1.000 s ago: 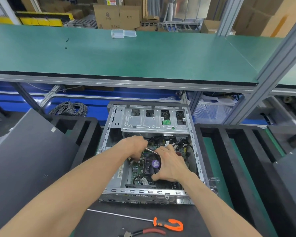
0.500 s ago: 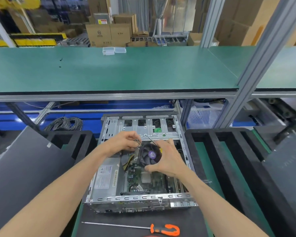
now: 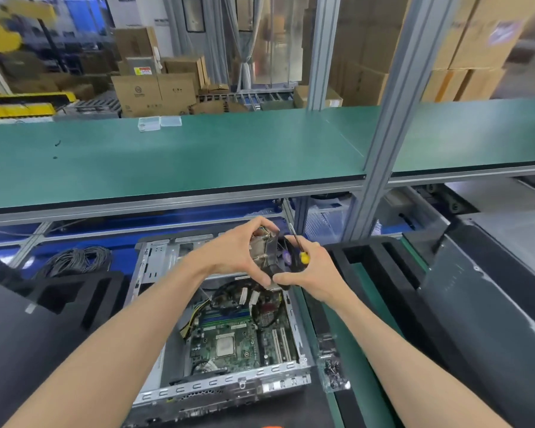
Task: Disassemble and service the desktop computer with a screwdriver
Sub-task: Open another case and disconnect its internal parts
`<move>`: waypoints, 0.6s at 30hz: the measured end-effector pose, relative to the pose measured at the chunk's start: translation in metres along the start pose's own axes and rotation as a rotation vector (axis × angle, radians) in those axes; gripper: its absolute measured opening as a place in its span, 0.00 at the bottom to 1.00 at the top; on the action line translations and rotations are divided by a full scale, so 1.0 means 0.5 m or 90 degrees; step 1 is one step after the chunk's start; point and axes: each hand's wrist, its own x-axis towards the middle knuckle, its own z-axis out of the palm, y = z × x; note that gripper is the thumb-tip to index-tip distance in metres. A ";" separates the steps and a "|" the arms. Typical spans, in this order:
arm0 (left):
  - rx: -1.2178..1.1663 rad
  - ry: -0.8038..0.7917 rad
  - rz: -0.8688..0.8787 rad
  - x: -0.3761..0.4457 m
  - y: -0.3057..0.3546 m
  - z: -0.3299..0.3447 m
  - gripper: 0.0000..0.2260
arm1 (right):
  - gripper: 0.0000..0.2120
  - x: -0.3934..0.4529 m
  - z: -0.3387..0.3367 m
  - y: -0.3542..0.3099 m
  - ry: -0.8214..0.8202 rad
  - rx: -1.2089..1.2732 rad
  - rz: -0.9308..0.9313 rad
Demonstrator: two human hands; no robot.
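Note:
The open desktop case (image 3: 155, 267) lies flat below me, its green motherboard (image 3: 229, 341) and bare square processor (image 3: 225, 347) exposed. Both hands hold the CPU cooler (image 3: 267, 251), a metal heatsink with a black fan, lifted above the case's far end. My left hand (image 3: 232, 251) grips the heatsink side with curled fingers. My right hand (image 3: 309, 270) grips the fan side and also holds a small screwdriver (image 3: 300, 250) with a yellow-and-black handle, its shaft pointing up.
A green shelf (image 3: 198, 156) spans above the case, held by a grey aluminium post (image 3: 380, 143). Black foam trays (image 3: 377, 267) sit right and left. A bag of small black parts (image 3: 334, 369) lies right of the case. Coiled cable (image 3: 74, 261) lies at back left.
The cooler has come off the motherboard and risen above the case in both hands, uncovering the processor. My view has tilted up and the orange screwdriver in front has left the frame.

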 end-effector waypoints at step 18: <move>0.160 -0.013 -0.051 0.292 0.075 0.278 0.42 | 0.37 -0.044 -0.190 0.269 0.075 0.033 0.218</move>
